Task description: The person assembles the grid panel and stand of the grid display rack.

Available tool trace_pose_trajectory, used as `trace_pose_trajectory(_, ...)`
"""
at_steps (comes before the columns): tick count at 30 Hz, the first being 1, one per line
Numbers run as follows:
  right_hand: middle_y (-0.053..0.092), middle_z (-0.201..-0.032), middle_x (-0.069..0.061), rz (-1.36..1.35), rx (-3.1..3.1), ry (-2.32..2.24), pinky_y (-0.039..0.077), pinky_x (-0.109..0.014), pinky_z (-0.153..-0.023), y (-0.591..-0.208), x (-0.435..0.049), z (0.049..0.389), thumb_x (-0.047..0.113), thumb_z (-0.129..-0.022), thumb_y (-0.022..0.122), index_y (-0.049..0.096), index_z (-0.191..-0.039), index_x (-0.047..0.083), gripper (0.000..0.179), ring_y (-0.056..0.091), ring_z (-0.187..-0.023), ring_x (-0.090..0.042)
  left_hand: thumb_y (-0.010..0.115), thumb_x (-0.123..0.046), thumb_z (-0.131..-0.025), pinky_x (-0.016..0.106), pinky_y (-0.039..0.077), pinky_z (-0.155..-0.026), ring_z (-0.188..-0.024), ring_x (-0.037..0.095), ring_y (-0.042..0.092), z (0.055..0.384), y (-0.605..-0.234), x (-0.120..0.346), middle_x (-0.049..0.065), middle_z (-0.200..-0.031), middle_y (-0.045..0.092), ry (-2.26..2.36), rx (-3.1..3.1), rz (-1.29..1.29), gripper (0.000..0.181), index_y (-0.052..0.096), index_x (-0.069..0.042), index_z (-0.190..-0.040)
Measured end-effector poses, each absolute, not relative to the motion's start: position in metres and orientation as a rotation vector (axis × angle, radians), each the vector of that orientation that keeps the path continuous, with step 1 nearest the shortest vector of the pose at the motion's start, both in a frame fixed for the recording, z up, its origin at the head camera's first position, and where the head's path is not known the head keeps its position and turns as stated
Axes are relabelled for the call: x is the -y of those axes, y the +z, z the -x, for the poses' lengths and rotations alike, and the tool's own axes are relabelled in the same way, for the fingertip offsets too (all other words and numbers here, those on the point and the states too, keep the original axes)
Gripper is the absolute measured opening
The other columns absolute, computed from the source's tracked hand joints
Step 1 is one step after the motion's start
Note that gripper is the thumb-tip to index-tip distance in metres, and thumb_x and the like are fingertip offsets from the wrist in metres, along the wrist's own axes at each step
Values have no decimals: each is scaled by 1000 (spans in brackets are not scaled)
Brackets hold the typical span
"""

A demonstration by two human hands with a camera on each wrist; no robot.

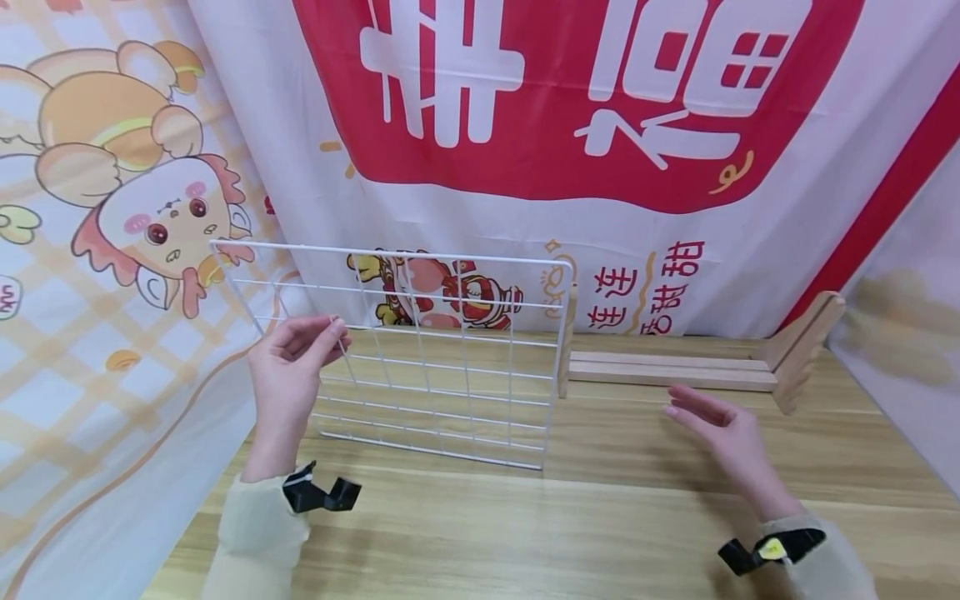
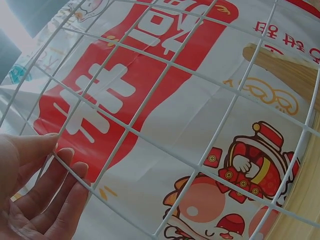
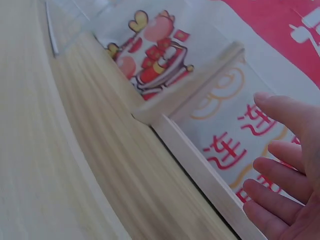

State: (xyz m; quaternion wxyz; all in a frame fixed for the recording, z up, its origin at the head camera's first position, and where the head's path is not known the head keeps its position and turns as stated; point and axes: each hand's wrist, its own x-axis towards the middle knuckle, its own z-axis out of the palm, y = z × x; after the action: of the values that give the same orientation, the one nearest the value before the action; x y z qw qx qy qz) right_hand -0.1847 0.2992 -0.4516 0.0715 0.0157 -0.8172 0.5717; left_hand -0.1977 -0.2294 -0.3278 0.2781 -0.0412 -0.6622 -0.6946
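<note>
A white wire grid panel (image 1: 427, 390) stands tilted over the table, left of the middle. My left hand (image 1: 291, 375) pinches one of its wires near the left side, thumb against fingertips; the left wrist view shows this hand (image 2: 42, 195) closely, with the wires (image 2: 131, 128) running past it. At the back right lies a wooden stand (image 1: 667, 372), a long double bar between two upright end pieces. The grid's right edge is near the stand's left end piece (image 1: 567, 342). My right hand (image 1: 723, 433) hovers in front of the bar, fingers loosely extended, holding nothing.
The table (image 1: 450, 525) has a pale wood-grain top. Behind it hangs a white and red printed cloth (image 1: 480, 167); another cloth with a cartoon animal (image 1: 150, 200) covers the left side. A pale wall panel (image 1: 900, 350) closes the right side.
</note>
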Motion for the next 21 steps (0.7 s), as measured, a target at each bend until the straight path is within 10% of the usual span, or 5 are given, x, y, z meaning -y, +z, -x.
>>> trace_pose_trajectory(21,70,-107,28,391,2087,1889,41,-1,-79,-432,-405,157,22,-91,81,63,-142,18,55,60,-96,16,80,-13,-90,28,60,-76,-81,18,74,198,-328,230,11,-95,75,-1866,1785,99,24,72,5,-105)
